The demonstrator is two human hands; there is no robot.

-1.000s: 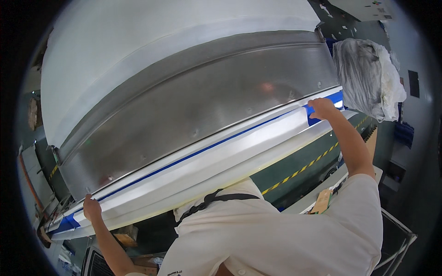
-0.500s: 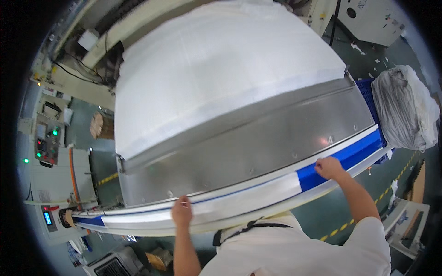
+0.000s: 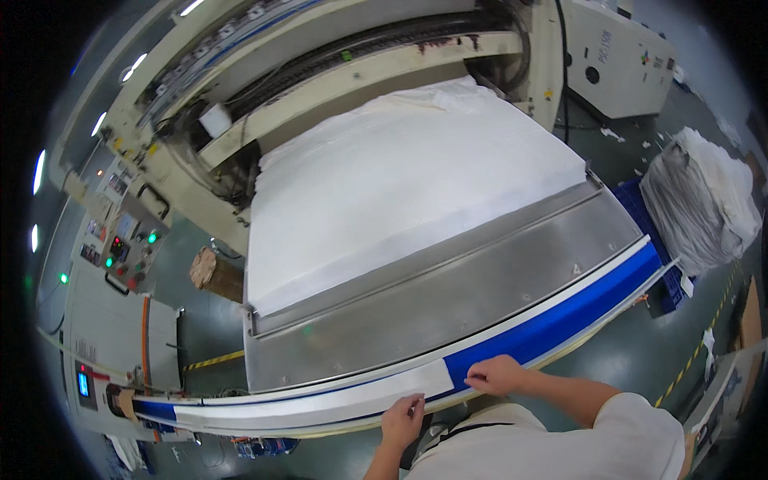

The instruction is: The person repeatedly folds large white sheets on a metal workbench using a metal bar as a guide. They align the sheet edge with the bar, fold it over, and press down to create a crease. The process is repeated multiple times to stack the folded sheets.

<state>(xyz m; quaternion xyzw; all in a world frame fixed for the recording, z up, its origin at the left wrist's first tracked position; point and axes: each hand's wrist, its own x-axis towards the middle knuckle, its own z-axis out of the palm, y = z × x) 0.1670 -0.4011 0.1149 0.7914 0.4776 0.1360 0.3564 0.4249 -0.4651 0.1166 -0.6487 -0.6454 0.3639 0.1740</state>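
Both hands (image 3: 402, 422) (image 3: 496, 374) on strip (image 3: 320, 402) edge

so there's this long strip (image 3: 400, 394) lying flat along the curved front edge of the steel table (image 3: 448, 296), white on the left half, blue on the right, colours meeting near the middle

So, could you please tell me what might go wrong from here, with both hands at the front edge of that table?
1. Both the left hand and the right hand pinch the white and blue strip close together, so its long unheld ends may sag or slip off the steel table.
2. The white fabric leads into the big machine; reaching across could bring a sleeve near it.
3. The bundled cloth pile beside the table might catch a foot.
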